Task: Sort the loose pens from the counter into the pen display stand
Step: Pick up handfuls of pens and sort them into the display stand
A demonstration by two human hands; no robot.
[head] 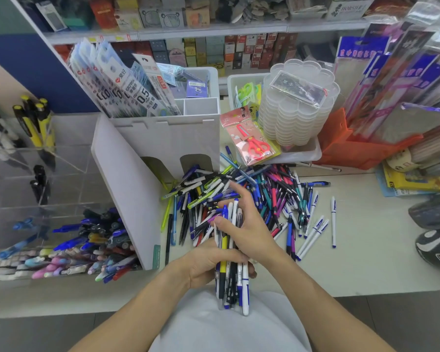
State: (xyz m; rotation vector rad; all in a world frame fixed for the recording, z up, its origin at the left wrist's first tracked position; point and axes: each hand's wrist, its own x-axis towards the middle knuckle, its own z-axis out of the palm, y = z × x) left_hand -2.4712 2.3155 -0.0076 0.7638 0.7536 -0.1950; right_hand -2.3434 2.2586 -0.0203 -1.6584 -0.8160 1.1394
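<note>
Pens, a bundle (233, 270) of them, gripped upright-ish in the left hand (208, 265), fingers curled round the barrels; white, black, blue and one yellow barrel visible, lower ends hanging past the counter (366, 250) edge over a white shirt. Right hand (247, 224) rests on the bundle's upper ends, thumb pressed against them, fingers loosely curled over the tops. Just beyond the hands: large loose pile of pens (252, 196) spread on the counter, mixed colours, a few white-and-blue ones (333, 219) lying apart to the right. Left of the pile: white divider panel, then the clear pen display stand (61, 224), lower tiers holding blue, pink and dark pens, upper tier yellow ones. Packaged red scissors (252, 141) behind the pile.
</note>
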